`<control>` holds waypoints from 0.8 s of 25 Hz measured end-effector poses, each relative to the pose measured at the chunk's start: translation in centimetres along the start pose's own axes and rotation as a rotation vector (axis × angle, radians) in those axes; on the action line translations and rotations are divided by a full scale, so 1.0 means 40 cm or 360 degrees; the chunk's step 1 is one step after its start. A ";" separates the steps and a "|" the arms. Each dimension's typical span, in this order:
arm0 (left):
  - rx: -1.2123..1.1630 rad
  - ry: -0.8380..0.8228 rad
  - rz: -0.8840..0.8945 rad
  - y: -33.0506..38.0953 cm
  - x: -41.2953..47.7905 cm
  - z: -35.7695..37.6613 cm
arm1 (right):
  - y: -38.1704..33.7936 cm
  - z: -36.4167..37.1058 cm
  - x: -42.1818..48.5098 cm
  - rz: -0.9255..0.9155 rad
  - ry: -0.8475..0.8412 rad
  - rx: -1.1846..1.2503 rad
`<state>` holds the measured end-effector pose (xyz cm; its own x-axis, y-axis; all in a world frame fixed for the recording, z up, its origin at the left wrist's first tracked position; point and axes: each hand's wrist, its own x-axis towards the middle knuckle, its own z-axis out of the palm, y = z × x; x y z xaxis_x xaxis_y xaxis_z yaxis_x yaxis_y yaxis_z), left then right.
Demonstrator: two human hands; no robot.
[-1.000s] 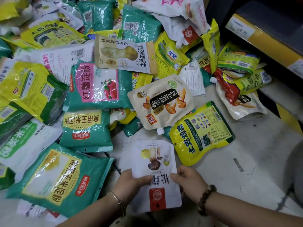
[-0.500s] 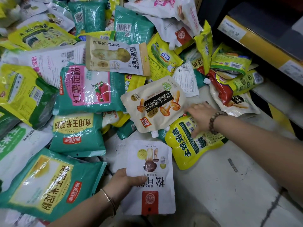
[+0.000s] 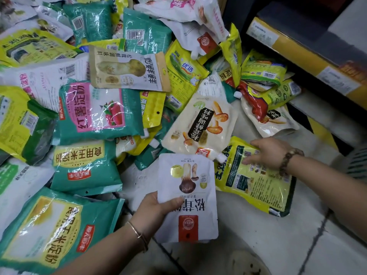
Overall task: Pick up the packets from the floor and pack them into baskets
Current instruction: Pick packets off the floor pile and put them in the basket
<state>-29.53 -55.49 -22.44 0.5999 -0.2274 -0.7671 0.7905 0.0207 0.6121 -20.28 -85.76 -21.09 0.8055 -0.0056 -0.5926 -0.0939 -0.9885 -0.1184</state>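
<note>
A white packet (image 3: 190, 197) printed with mushrooms is held over the tiled floor (image 3: 258, 245) by the left hand (image 3: 153, 211); it is pinched at its left edge, thumb on the front and the other fingers hidden behind. The right hand (image 3: 270, 153) is laid on a yellow packet (image 3: 256, 185) lying on the floor just right of the white one, its fingers stretched out and clamped on nothing. A cream spouted pouch (image 3: 200, 124) is seen just beyond both, at the edge of a heap of packets (image 3: 99, 114).
</note>
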 end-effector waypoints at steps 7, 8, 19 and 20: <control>0.0016 -0.0067 0.0355 0.107 -0.024 0.074 | 0.021 -0.109 -0.162 0.0281 0.0630 0.0436; -0.0025 -0.0048 0.0429 0.131 -0.026 0.082 | 0.012 -0.127 -0.184 0.0301 0.0710 0.0536; -0.0348 -0.0215 0.1102 0.449 -0.144 0.126 | -0.166 -0.427 -0.312 0.0123 0.1437 0.1257; -0.0333 -0.0222 0.1162 0.479 -0.166 0.138 | -0.179 -0.460 -0.326 0.0070 0.1484 0.1333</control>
<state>-19.07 -58.95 -4.56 0.9682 -0.2054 -0.1430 0.2155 0.3933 0.8938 -19.36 -81.40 2.15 0.8671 -0.4783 0.1392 -0.1981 -0.5875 -0.7846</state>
